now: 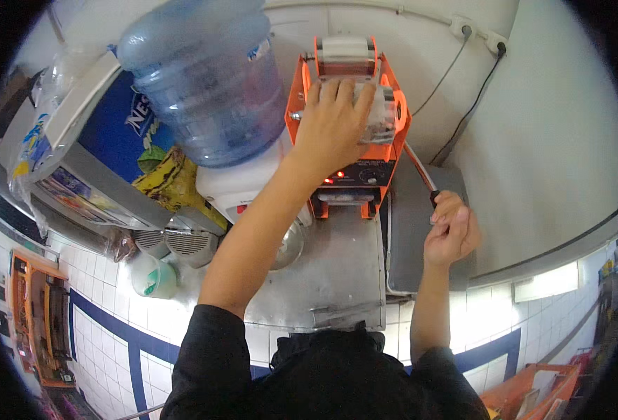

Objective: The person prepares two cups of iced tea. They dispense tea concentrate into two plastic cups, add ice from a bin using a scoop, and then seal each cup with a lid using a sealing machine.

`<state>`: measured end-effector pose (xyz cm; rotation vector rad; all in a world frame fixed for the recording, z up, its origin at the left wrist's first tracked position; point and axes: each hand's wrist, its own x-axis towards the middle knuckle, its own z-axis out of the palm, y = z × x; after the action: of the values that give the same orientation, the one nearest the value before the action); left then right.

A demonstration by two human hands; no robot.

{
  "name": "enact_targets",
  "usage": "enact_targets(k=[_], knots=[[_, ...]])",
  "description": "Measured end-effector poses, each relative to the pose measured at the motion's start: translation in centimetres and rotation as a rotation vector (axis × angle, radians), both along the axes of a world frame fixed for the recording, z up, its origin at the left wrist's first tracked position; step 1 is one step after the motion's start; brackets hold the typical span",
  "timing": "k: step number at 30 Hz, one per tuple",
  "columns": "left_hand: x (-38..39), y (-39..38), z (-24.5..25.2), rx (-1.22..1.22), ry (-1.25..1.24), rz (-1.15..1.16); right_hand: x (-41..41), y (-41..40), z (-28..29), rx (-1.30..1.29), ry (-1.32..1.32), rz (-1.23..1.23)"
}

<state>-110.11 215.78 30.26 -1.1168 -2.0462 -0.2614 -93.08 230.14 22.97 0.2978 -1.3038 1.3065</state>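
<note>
An orange cup sealing machine (400,118) with red lights on its front panel stands against the wall, a roll of clear film (344,52) at its top. My left hand (335,113) lies palm down with spread fingers on the film-wrapped upper part of the machine; what its palm touches is hidden. At the machine's right side, my right hand (451,228) is closed around the black grip of a metal lever (420,167) that slants up to the machine.
Left of the machine, a large blue water bottle (209,94) sits upturned on a white dispenser (235,186). Bananas (169,181), a beverage machine (99,199) and a plastic cup (154,277) are farther left. A metal table (335,262) and grey lid (424,252) lie nearer me.
</note>
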Motion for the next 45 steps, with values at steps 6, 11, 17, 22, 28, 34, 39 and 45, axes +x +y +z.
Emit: enact_targets(k=[6,11,17,22,28,34,39,45], knots=[[0.3,-0.6,1.0,-0.041,-0.051,-0.021,-9.9,4.3,15.2,0.133,-0.149,0.078],[-0.1,0.8,0.9,-0.059,-0.069,-0.025,-19.9,9.8,16.5,0.041,-0.252,-0.026],[0.6,0.1,1.0,-0.056,-0.062,0.003,-10.9,-0.1,-10.8,-0.586,-0.443,-0.388],[0.3,-0.1,1.2,-0.051,-0.094,-0.014,-11.9,-4.8,-23.1,-1.325,-0.953,0.673],[-0.2,0.3,0.3,-0.023,-0.054,0.013,-10.7,-5.3,-24.5,-1.042,-1.037,0.555],[0.2,-0.1,0.8,-0.024,-0.077,-0.012,-0.9,-7.4,-25.1,-0.963,-1.136,0.639],[0.3,0.1,0.2,-0.033,-0.02,0.029,3.6,-6.6,-25.5,-0.799,-1.17,0.789],[6.2,-0.4,-6.8,0.158,0.099,0.129,-0.7,-0.2,-28.4,0.108,-1.173,0.546]])
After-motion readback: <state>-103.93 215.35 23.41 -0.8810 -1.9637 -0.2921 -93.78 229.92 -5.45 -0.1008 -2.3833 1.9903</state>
